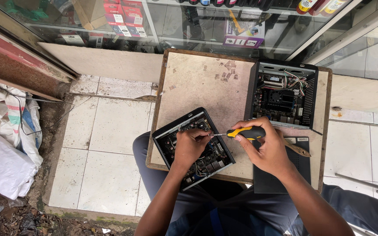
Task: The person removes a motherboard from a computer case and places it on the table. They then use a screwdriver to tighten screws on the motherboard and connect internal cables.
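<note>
Two hands are working at the tabletop's [197,83] near edge: the right hand [270,150] is clamped on a yellow-handled screwdriver [241,133], while the left hand [191,146], fingers curled together, is steadying the open mini computer [192,146].

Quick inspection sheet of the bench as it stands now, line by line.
Surface: worn wooden board, resting on the person's lap.
Job's things: open black case with circuit board; yellow-handled screwdriver, tip toward it.
Clutter: second open case; black cover panel.
Grippers: left hand on the board; right hand grips the screwdriver.
Cables: coloured wires in the second case.
Surroundings: tiled floor, white sacks, glass display counter.
</note>
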